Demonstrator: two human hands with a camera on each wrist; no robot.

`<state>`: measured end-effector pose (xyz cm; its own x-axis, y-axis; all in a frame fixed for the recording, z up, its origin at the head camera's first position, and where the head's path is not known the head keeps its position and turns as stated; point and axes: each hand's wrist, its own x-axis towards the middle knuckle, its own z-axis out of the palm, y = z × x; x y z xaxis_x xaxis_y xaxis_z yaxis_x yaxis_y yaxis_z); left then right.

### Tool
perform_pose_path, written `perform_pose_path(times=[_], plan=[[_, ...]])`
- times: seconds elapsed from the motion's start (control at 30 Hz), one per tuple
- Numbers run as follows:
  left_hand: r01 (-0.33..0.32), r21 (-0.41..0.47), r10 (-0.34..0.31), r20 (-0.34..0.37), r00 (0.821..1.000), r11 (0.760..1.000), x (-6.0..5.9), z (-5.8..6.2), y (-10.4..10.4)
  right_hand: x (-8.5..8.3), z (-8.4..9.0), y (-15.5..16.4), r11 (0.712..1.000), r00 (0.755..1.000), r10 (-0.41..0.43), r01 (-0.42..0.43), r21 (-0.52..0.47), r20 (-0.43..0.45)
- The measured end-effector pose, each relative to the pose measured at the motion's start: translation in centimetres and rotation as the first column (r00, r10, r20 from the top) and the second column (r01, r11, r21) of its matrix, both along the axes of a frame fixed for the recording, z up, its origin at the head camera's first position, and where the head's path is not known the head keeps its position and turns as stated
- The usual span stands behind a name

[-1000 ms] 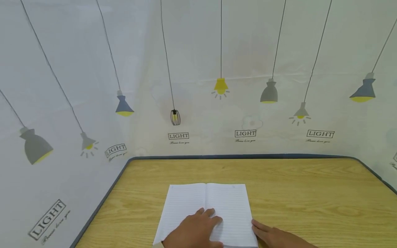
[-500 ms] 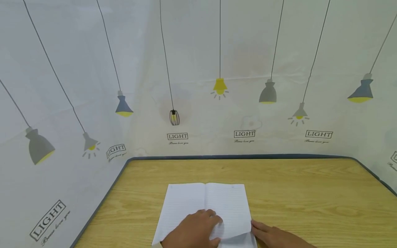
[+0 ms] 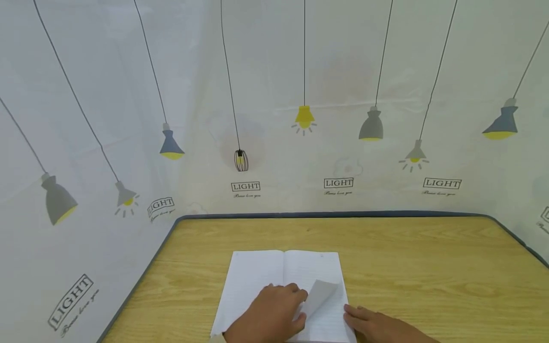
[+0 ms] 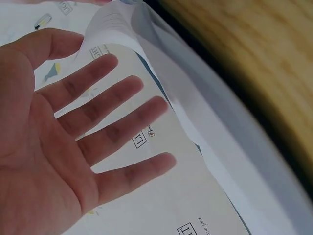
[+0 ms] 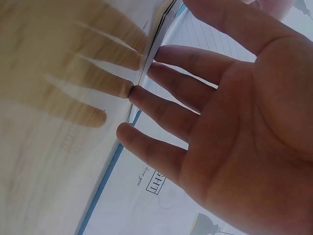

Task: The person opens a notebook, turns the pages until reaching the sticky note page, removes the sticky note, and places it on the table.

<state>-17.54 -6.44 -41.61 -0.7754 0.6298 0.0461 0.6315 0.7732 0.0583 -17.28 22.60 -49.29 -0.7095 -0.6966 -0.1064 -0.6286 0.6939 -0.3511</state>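
An open lined notebook lies on the wooden table. My left hand is over its lower middle. One page rises in a curl just right of that hand's thumb and index finger. In the left wrist view, the thumb tip meets the curled page and the other fingers are straight and spread. My right hand touches the notebook's right edge with its fingertips. The right wrist view shows the straight fingers against the edge of the stacked pages.
The wooden table has a dark blue rim along its back and sides. White sheeting printed with hanging lamps and the word LIGHT stands behind it and on both sides.
The right page's lower corner was flat, then lifted slightly, and now curls up and leftward beside my left hand. My right hand stays at the notebook's right edge.
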Motion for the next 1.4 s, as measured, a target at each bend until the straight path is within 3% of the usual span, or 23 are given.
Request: perform_pose_path(times=[0.1, 0.3, 0.5, 0.63, 0.83, 0.97, 1.13, 1.27, 1.4], plan=[[0.01, -0.009, -0.01, -0.089, 0.996, 1.0, -0.1, 0.0, 0.1, -0.7, -1.7, 0.5, 1.0, 1.0, -0.001, 0.001, 0.003, 0.009], [-0.058, -0.004, 0.055, -0.256, 0.965, 0.998, 0.1, 0.3, 0.1, 0.6, 0.9, -0.1, 1.0, 0.999, 0.017, -0.016, -0.025, 0.028], [-0.072, 0.137, 0.12, -0.385, 0.915, 0.988, 0.2, 0.8, -0.1, 1.1, 1.8, -0.5, 1.0, 0.997, -0.019, 0.02, -0.011, 0.069], [-0.086, 0.208, 0.167, -0.411, 0.896, 0.974, 0.2, 1.0, -0.2, 0.9, 0.9, -0.4, 1.0, 0.999, -0.004, 0.004, 0.0, 0.032], [-0.113, 0.267, 0.216, -0.394, 0.894, 0.957, 0.0, 1.6, -0.7, 0.0, -1.8, 0.4, 1.0, 1.0, -0.002, 0.002, 0.001, -0.006], [-0.154, 0.29, 0.262, -0.382, 0.886, 0.945, 0.0, 2.3, -0.9, -0.4, -2.1, 0.5, 1.0, 1.0, 0.003, -0.003, 0.012, -0.008], [-0.2, 0.31, 0.318, -0.397, 0.861, 0.929, 0.2, 2.8, -1.5, -0.5, -2.2, 0.8, 1.0, 1.0, -0.019, 0.018, 0.012, 0.025], [-0.21, 0.309, 0.336, -0.445, 0.83, 0.927, 0.3, 2.9, -2.5, -0.9, -3.0, 1.3, 1.0, 0.999, -0.009, 0.009, 0.003, 0.033], [-0.226, 0.302, 0.349, -0.458, 0.818, 0.926, 0.6, 3.0, -3.8, -1.1, -3.4, 1.4, 1.0, 0.999, -0.008, 0.007, 0.005, 0.034]])
